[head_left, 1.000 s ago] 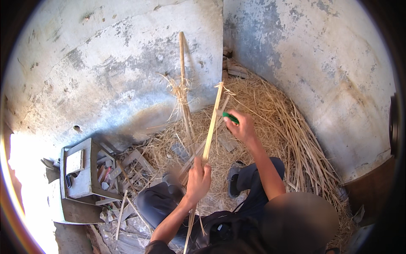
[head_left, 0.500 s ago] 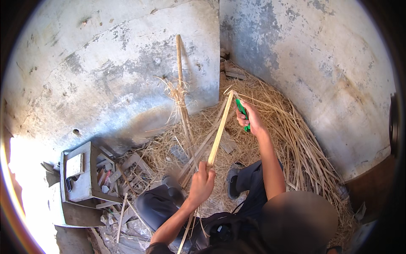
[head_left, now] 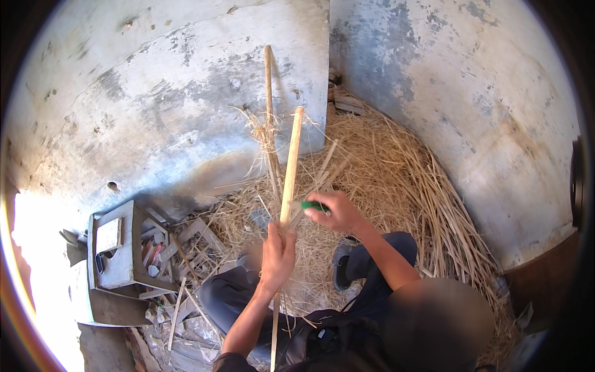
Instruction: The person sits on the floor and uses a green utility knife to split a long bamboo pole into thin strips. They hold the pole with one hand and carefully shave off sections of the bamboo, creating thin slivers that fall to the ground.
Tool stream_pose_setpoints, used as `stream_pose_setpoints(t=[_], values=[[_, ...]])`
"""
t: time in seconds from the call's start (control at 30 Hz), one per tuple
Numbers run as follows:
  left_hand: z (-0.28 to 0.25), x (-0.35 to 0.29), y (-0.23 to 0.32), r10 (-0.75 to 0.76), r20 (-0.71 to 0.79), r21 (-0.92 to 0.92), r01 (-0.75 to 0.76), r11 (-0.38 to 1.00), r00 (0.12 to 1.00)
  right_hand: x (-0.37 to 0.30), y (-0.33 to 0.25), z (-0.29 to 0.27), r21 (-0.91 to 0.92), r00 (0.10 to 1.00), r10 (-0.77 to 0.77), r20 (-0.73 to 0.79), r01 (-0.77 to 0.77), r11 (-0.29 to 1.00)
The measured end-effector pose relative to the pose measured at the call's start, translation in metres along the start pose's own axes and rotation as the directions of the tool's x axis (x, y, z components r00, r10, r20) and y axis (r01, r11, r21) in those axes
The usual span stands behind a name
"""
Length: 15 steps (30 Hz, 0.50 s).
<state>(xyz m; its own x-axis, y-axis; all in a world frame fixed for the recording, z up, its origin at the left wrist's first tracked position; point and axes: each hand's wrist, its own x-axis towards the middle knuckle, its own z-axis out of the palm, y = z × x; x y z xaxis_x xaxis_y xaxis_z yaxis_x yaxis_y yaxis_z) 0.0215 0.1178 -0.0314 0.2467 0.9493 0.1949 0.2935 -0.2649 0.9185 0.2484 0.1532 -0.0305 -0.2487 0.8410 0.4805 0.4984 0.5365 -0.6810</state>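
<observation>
A long, pale bamboo strip (head_left: 292,162) stands nearly upright in my left hand (head_left: 278,257), whose fingers are wrapped round it. Its lower end runs down past my wrist toward the bottom edge. My right hand (head_left: 338,212) is closed on a green-handled knife (head_left: 315,206), close to the strip just above my left hand. The blade is blurred, so I cannot tell whether it touches the bamboo. Thin curled shavings hang below my left hand.
A wooden stick (head_left: 268,84) with shavings round it leans against the peeling wall (head_left: 186,80). Shavings (head_left: 378,161) cover the floor, with long strips (head_left: 455,217) piled at right. An overturned wooden stool (head_left: 127,276) lies among scraps at left.
My right hand and knife have come down and left from the strip's top to just above my left hand. The strip has swung more upright, and its top has moved left.
</observation>
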Motion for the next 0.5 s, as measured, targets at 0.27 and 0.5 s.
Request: stream_pose_setpoints(t=[0.27,0.5], values=[[-0.008,0.001,0.001,-0.070,0.035,-0.120,0.074,0.990,0.997,-0.003,-0.006,0.027,-0.115,0.992,-0.128,-0.013,0.126,0.985],[-0.008,0.003,-0.001,-0.089,0.035,-0.178,0.094,0.979,0.995,-0.004,-0.007,0.026,-0.091,0.995,-0.093,0.018,0.095,0.991]])
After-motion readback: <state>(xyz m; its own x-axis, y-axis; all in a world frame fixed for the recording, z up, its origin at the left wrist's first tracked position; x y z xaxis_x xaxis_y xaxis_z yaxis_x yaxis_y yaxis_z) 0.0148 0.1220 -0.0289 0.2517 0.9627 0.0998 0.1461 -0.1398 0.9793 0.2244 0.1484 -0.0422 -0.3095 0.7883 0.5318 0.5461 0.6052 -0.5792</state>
